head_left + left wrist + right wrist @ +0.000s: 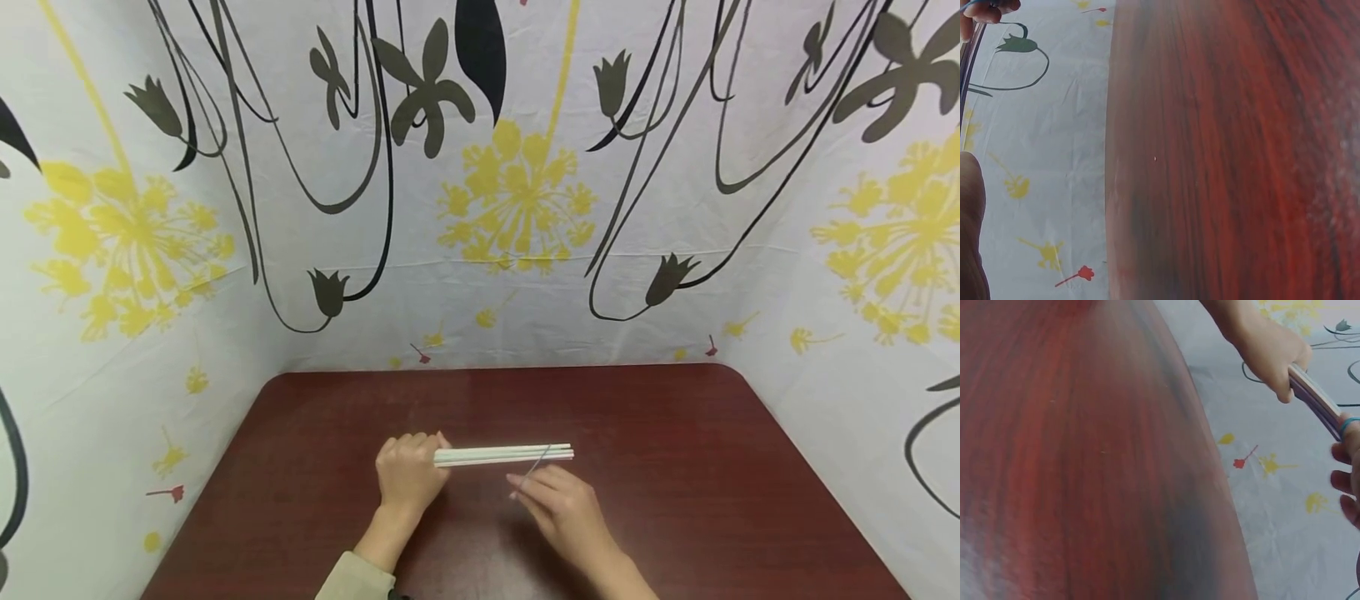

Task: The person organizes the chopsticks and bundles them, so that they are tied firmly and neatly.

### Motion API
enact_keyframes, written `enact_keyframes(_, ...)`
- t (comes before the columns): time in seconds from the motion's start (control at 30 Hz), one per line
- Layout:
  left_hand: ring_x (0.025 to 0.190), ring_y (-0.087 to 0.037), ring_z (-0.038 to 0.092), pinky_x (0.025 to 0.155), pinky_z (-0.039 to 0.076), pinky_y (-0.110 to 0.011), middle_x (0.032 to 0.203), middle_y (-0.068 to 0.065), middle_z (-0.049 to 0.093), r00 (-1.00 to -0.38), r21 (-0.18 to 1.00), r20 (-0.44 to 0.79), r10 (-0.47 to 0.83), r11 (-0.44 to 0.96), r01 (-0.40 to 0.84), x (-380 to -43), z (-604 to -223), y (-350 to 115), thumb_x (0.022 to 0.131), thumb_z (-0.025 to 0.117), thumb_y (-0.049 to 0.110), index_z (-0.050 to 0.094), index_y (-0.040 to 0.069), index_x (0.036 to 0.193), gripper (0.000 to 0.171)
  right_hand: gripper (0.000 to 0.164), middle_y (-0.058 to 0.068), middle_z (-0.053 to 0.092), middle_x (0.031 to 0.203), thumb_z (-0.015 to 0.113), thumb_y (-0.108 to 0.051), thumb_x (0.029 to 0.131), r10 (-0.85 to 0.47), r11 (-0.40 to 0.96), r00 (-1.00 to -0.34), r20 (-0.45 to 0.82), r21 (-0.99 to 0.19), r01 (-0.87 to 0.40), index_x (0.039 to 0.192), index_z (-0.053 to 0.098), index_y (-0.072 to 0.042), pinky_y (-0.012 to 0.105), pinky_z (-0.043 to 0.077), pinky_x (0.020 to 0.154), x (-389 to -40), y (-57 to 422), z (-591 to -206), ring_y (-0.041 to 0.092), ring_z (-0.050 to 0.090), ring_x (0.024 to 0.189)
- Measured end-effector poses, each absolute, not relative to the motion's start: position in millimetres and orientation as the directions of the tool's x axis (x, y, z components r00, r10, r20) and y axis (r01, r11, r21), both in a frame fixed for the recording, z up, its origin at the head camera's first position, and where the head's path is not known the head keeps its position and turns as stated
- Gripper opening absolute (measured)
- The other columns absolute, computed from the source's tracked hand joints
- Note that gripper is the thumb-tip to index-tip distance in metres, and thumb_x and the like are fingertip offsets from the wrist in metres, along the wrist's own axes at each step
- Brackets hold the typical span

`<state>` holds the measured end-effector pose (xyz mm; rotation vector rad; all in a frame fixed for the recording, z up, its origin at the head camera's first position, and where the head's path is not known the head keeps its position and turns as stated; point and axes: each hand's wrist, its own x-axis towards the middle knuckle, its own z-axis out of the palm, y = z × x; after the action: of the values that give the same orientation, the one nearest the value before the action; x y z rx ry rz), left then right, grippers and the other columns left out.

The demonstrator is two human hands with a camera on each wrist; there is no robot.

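Note:
A small bundle of slender white sticks (487,455) lies crosswise above the table in the head view. My left hand (408,475) grips its left end, knuckles up. Around the bundle's right part runs a thin blue rubber band (536,463), drawn toward me at a slant. Thumb and fingertips of my right hand (562,508) pinch the band just below the sticks. In the right wrist view the blue band (1350,420) crosses the sticks (1316,394) beside my right fingers (1350,478). Only the edge of my left hand (969,219) shows in the left wrist view.
A dark red-brown wooden table (675,517) with rounded far corners spreads under both hands. White cloth (525,325) printed with yellow flowers and dark stems hangs behind it and along both sides.

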<state>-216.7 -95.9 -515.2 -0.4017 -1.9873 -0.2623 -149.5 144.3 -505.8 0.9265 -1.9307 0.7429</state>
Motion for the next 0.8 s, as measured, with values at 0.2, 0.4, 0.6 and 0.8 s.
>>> enact_keyframes(0.2,0.037,-0.014,0.028,0.039,0.025,-0.028,0.043,0.003,0.035,-0.427,0.046,0.894,0.132,0.924,0.380,-214.7,-513.1,-97.7,0.081,0.051,0.018,0.042,0.016,0.047,0.036,0.031,0.004,0.071,0.075,0.065,-0.025,0.096,-0.216,0.550,-0.177,0.960,-0.030,-0.834,0.109,0.075,0.002,0.018,0.050,0.057,-147.3,136.1,-497.0,0.010,0.062,0.060)
enact_keyframes(0.4,0.038,-0.011,0.022,0.039,0.019,-0.026,0.044,0.005,0.030,-0.373,0.060,0.923,0.099,0.918,0.393,-212.4,-504.7,-96.0,0.079,0.053,0.018,0.037,0.017,0.047,0.035,0.066,0.016,0.070,0.076,0.061,-0.019,0.100,0.076,0.458,-0.283,0.956,-0.285,-0.842,0.137,0.033,0.027,0.017,0.049,0.052,-138.5,124.2,-503.1,0.013,0.060,0.053)
enact_keyframes(0.6,0.036,-0.012,0.026,0.040,0.020,-0.025,0.045,0.006,0.031,-0.331,0.029,0.937,0.109,0.922,0.386,-211.3,-497.9,-92.0,0.078,0.055,0.017,0.041,0.019,0.047,0.034,0.080,0.005,0.073,0.096,0.057,0.012,0.095,0.350,0.021,-0.762,0.545,-0.818,-0.575,0.159,0.011,0.002,0.020,0.054,0.062,-116.7,108.5,-502.4,0.012,0.065,0.061)
enact_keyframes(0.8,0.036,-0.012,0.026,0.039,0.021,-0.025,0.044,0.006,0.032,-0.332,0.043,0.939,0.095,0.922,0.386,-207.3,-493.6,-89.0,0.075,0.057,0.016,0.042,0.019,0.047,0.032,0.055,0.014,0.070,0.091,0.067,0.000,0.093,0.203,0.326,-0.515,0.833,-0.553,-0.767,0.139,0.043,0.018,0.018,0.053,0.057,-124.6,108.7,-506.5,0.013,0.066,0.066)
